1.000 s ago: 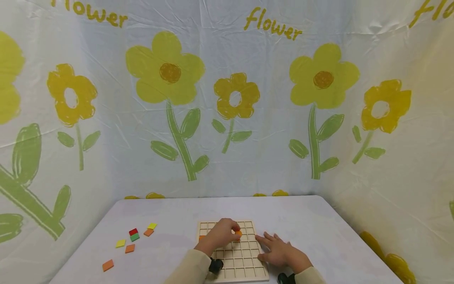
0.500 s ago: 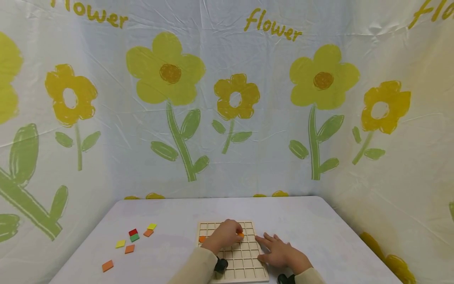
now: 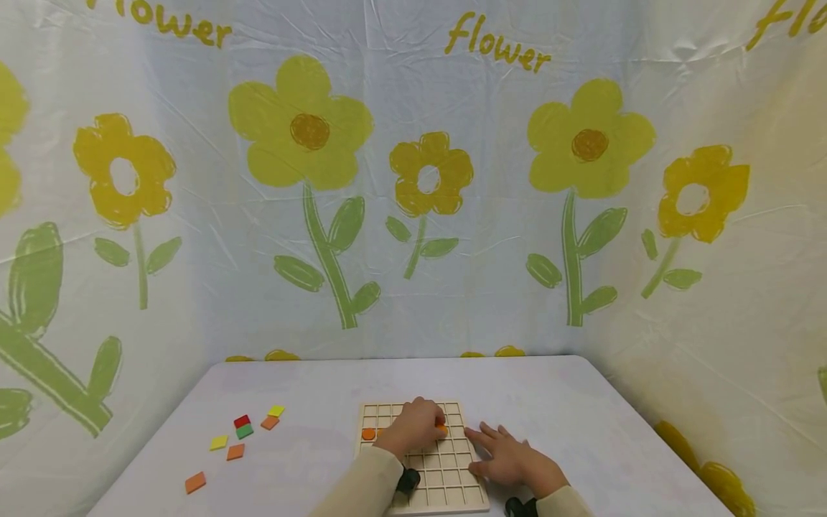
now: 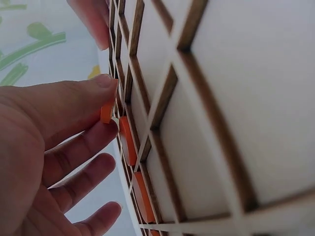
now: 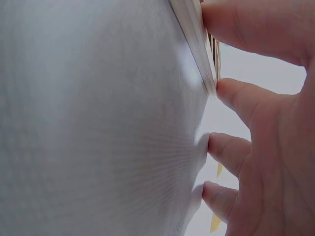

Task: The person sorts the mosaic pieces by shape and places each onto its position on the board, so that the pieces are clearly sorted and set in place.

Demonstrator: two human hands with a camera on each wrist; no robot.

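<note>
A pale wooden board (image 3: 446, 477) with a raised square grid lies on the table. My left hand (image 3: 413, 429) is over its upper part, pinching a small orange tile (image 4: 106, 112) between thumb and index finger, with the other fingers spread loosely. The held tile stands on edge close to the grid in the left wrist view. Orange tiles (image 4: 142, 196) sit in a row of cells; one round orange tile (image 3: 368, 434) shows left of my hand, which partly hides the others. My right hand (image 3: 507, 459) rests with fingers spread, thumb and index fingertip touching the board's right edge.
Loose tiles lie on the white table at the left: red (image 3: 242, 421), green (image 3: 244, 431), yellow (image 3: 219, 443) and orange (image 3: 196, 482), among several. A flower-printed curtain (image 3: 413, 301) surrounds the table's back and sides.
My left hand has shifted slightly right across the board with the orange tile, uncovering the round orange tile at the left. The right hand has stayed in place.
</note>
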